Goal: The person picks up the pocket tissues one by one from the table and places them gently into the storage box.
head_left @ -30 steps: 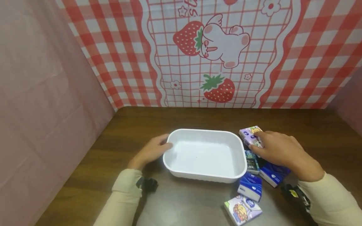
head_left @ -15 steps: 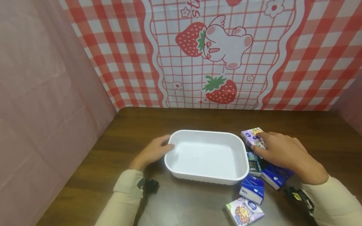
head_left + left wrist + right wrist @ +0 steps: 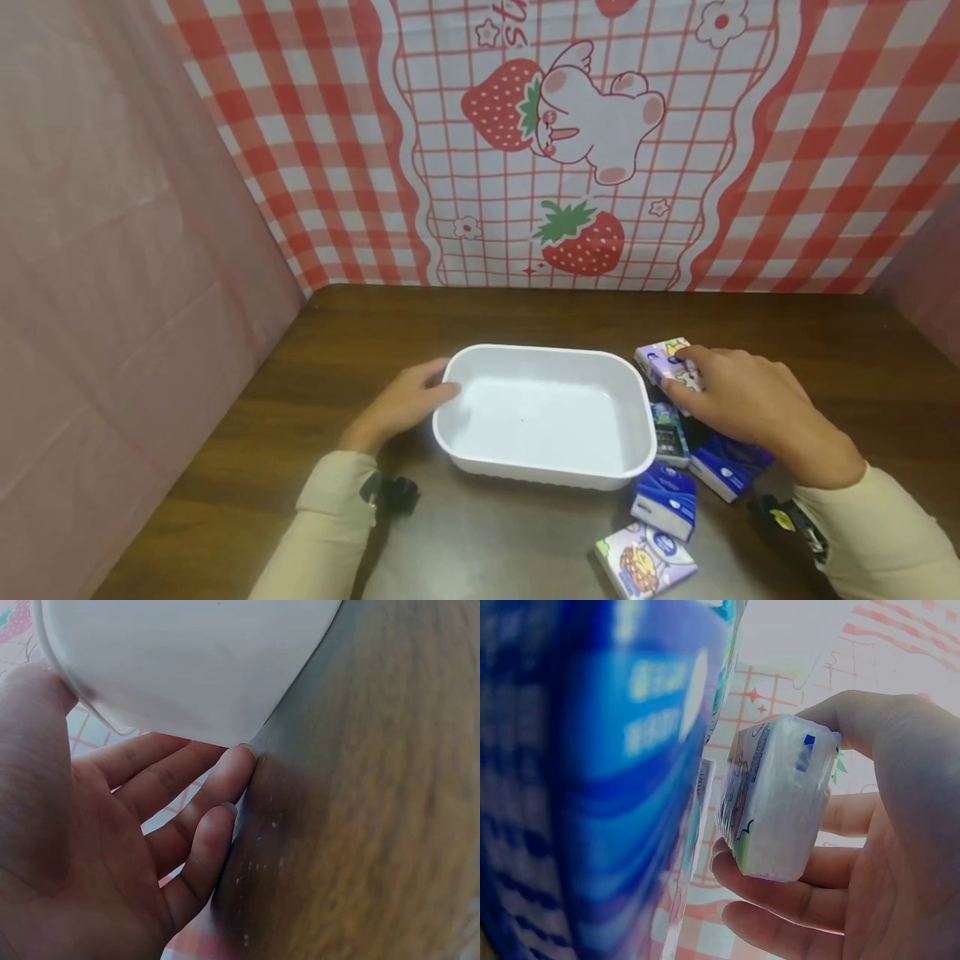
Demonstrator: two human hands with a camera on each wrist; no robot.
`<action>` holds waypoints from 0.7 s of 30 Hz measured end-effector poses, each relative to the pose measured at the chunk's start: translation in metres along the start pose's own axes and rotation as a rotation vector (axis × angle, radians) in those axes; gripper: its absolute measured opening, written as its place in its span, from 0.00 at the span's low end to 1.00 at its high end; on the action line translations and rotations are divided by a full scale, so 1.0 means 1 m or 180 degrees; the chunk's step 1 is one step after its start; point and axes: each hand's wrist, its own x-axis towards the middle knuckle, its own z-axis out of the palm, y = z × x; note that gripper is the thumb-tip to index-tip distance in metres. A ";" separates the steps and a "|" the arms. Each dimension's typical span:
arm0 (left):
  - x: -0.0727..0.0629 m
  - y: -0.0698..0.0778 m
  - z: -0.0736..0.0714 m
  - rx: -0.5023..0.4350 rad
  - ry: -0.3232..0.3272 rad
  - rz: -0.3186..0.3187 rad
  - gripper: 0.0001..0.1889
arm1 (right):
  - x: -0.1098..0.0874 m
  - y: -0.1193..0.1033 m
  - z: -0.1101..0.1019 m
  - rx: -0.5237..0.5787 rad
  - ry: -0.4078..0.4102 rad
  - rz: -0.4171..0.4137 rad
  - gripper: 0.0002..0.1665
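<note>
My left hand [image 3: 401,404] holds the left end of a white plastic tub [image 3: 517,429]. Its thumb lies over the rim, and in the left wrist view the fingers [image 3: 225,776] reach along the outer wall near the table. My right hand [image 3: 750,404] grips a purple-and-white tissue pack [image 3: 660,360] off the tub's far right corner. The right wrist view shows that tissue pack [image 3: 784,802] end-on, between thumb and fingers; the palm partly covers it in the head view.
Right of the tub lie a dark teal tissue pack [image 3: 670,435], a blue pack [image 3: 666,500] and another blue pack [image 3: 729,465]. Nearer me is a second purple pack [image 3: 645,562]. A red-checked cloth [image 3: 330,167] hangs behind the brown table [image 3: 360,325].
The whole head view shifts slightly between frames. Both hands keep their places at the tub and the purple tissue pack.
</note>
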 end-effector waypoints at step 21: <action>-0.002 0.000 0.000 -0.0026 0.0054 -0.0021 0.26 | -0.003 -0.008 -0.004 0.0128 0.0286 0.0039 0.43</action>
